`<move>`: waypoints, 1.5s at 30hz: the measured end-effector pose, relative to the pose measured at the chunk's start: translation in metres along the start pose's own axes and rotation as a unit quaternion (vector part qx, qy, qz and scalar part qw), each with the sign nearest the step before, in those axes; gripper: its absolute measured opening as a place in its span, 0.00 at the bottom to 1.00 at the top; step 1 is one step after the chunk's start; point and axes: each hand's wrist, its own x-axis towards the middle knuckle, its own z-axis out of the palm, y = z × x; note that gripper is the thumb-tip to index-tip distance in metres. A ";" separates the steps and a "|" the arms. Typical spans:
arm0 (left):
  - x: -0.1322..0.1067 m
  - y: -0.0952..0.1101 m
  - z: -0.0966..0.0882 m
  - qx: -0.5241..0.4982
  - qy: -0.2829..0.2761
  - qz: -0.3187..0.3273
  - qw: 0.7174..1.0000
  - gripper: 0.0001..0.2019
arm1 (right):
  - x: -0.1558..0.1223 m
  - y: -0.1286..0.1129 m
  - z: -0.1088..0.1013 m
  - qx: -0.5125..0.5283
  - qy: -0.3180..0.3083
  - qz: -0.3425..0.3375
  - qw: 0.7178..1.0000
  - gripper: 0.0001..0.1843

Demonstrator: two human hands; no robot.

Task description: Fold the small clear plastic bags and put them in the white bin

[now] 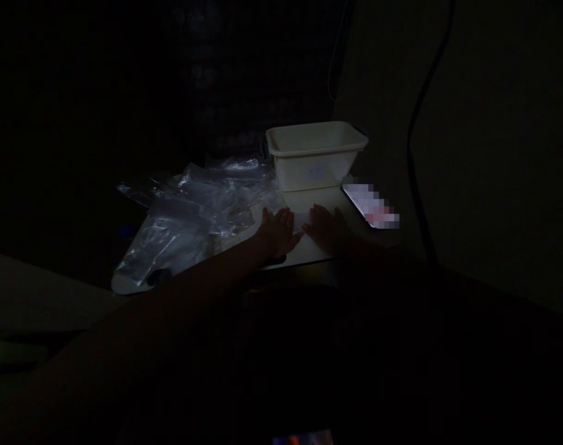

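Observation:
The scene is very dark. Near the front edge of a small white table (304,252), my left hand (276,233) lies with its fingers stretched and spread, thumb pointing right. Just right of it, my right hand (328,228) rests low over the tabletop, its fingers apart and pointing left. Between the two hands a faint, pale, see-through patch (300,219) shows, perhaps plastic film; I cannot make it out clearly. To the left of my left hand lies a loose heap of clear plastic bags (225,191), crinkled and shiny.
A cream plastic tub (309,170) stands at the back of the table, behind my hands. A lit phone (369,204) with a blurred screen lies at the right edge. A dark cable (410,148) hangs down on the right.

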 end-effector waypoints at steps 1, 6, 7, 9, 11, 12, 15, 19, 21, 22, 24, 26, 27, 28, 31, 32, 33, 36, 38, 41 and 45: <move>0.000 0.000 0.000 -0.001 0.002 -0.001 1.000 0.29 | -0.001 0.005 0.000 -0.004 -0.003 -0.011 1.000 0.23; -0.003 -0.004 0.002 -0.002 0.007 0.009 1.000 0.29 | 0.010 0.022 -0.009 0.012 -0.033 0.013 0.999 0.19; -0.003 -0.005 0.003 -0.001 0.011 0.013 1.000 0.29 | 0.015 0.022 -0.012 0.018 -0.043 0.035 0.998 0.18; -0.005 -0.007 0.005 0.004 0.021 0.022 1.000 0.30 | 0.026 0.019 -0.019 0.022 -0.067 0.073 0.995 0.17; -0.006 -0.008 0.006 0.009 0.029 0.032 0.999 0.30 | 0.036 0.013 -0.024 0.026 -0.091 0.104 0.990 0.16; -0.007 -0.008 0.006 0.011 0.031 0.037 0.999 0.30 | 0.040 0.010 -0.025 0.031 -0.103 0.116 0.987 0.15; -0.009 -0.009 0.006 0.007 0.034 0.046 0.998 0.30 | 0.049 0.005 -0.026 0.048 -0.132 0.159 0.977 0.14; -0.009 -0.010 0.004 -0.063 0.036 0.036 0.997 0.28 | 0.056 0.007 -0.022 0.062 -0.156 0.212 0.963 0.13; -0.006 -0.013 0.003 -0.163 0.064 0.001 0.984 0.26 | 0.055 0.012 -0.021 0.097 -0.144 0.219 0.960 0.12; -0.003 -0.015 0.002 -0.212 0.083 -0.023 0.973 0.25 | 0.054 0.014 -0.022 0.129 -0.129 0.214 0.960 0.11; 0.003 -0.020 0.001 -0.300 0.129 -0.076 0.942 0.22 | 0.050 0.019 -0.025 0.195 -0.098 0.191 0.957 0.09; 0.008 -0.024 -0.001 -0.389 0.157 -0.116 0.900 0.18 | 0.046 0.023 -0.030 0.269 -0.069 0.168 0.946 0.07; 0.010 -0.026 -0.001 -0.444 0.160 -0.126 0.873 0.15 | 0.045 0.025 -0.032 0.308 -0.058 0.164 0.936 0.07; 0.011 -0.026 -0.002 -0.509 0.158 -0.132 0.836 0.12 | 0.044 0.026 -0.034 0.347 -0.047 0.162 0.923 0.07; 0.012 -0.024 -0.003 -0.671 0.126 -0.125 0.720 0.07 | 0.041 0.026 -0.037 0.470 -0.011 0.162 0.867 0.07; 0.012 -0.023 -0.003 -0.708 0.121 -0.121 0.685 0.06 | 0.041 0.026 -0.036 0.506 -0.004 0.168 0.846 0.07; 0.012 -0.021 -0.003 -0.736 0.119 -0.118 0.656 0.06 | 0.041 0.025 -0.035 0.542 0.000 0.174 0.822 0.07; 0.013 -0.018 -0.004 -0.777 0.128 -0.115 0.605 0.05 | 0.040 0.024 -0.030 0.630 -0.023 0.203 0.749 0.11; 0.014 -0.018 -0.005 -0.780 0.136 -0.119 0.599 0.06 | 0.040 0.023 -0.027 0.652 -0.057 0.202 0.729 0.11; 0.016 -0.021 -0.005 -0.772 0.143 -0.127 0.607 0.08 | 0.039 0.023 -0.026 0.647 -0.072 0.194 0.734 0.10; 0.015 -0.022 -0.004 -0.773 0.137 -0.139 0.604 0.12 | 0.037 0.024 -0.027 0.648 -0.035 0.199 0.734 0.09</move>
